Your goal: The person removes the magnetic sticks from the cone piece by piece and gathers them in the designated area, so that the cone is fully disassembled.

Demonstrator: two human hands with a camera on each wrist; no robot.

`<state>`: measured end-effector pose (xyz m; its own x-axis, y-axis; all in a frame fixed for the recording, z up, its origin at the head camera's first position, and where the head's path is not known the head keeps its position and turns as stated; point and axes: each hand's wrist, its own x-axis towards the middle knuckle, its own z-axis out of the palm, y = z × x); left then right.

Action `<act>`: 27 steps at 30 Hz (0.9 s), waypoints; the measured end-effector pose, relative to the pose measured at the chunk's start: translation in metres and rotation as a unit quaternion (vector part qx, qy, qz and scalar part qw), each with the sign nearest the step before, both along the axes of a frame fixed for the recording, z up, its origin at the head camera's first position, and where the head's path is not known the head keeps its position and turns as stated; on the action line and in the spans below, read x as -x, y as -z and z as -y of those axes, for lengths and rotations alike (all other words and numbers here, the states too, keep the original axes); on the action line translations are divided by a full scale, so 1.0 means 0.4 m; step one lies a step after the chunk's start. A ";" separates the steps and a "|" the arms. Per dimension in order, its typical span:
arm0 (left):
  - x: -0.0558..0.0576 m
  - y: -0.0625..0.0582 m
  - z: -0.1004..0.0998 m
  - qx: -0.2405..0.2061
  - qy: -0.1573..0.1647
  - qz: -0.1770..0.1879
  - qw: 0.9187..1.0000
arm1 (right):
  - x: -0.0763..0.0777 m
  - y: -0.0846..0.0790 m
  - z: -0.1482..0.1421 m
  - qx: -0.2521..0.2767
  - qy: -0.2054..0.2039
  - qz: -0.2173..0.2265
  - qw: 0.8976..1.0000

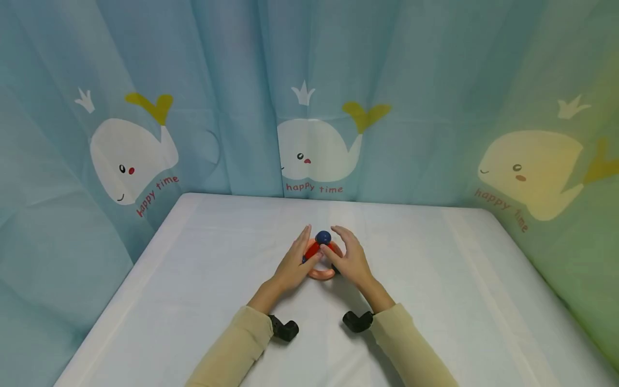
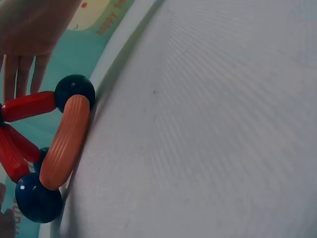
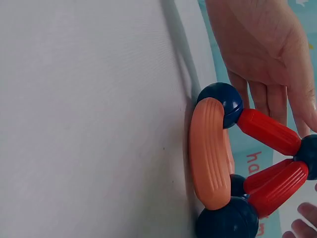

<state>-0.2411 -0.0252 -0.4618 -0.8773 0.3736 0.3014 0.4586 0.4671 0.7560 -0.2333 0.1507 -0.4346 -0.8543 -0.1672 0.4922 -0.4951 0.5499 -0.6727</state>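
Note:
A toy of rods and balls stands on the table between both hands. Curved orange rods joined by dark blue balls form its base. Red rods slope up from these balls to a blue ball at the peak. My left hand lies along the toy's left side, fingers fairly straight, its thumb reaching in front of the red rods. At the right side, my right hand has its fingers spread and gently bent, thumb tip close under the top ball. The right wrist view shows the left palm facing the toy.
A white cloth covers the table. Behind it hangs a blue-green curtain printed with white whales. Black wrist cameras sit at the cuffs of the beige sleeves, close to the tabletop.

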 end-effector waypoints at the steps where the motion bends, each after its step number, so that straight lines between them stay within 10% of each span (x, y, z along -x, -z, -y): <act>1: 0.001 0.001 -0.001 -0.009 0.002 0.002 1.000 | 0.002 0.001 0.002 0.007 -0.002 -0.002 1.000; 11: 0.012 0.029 -0.013 -0.062 -0.011 -0.052 0.997 | -0.021 -0.048 0.043 0.135 -0.048 -0.001 0.990; 27: 0.018 0.029 -0.018 -0.068 -0.046 -0.116 0.990 | -0.024 -0.049 0.051 0.175 -0.066 0.021 0.982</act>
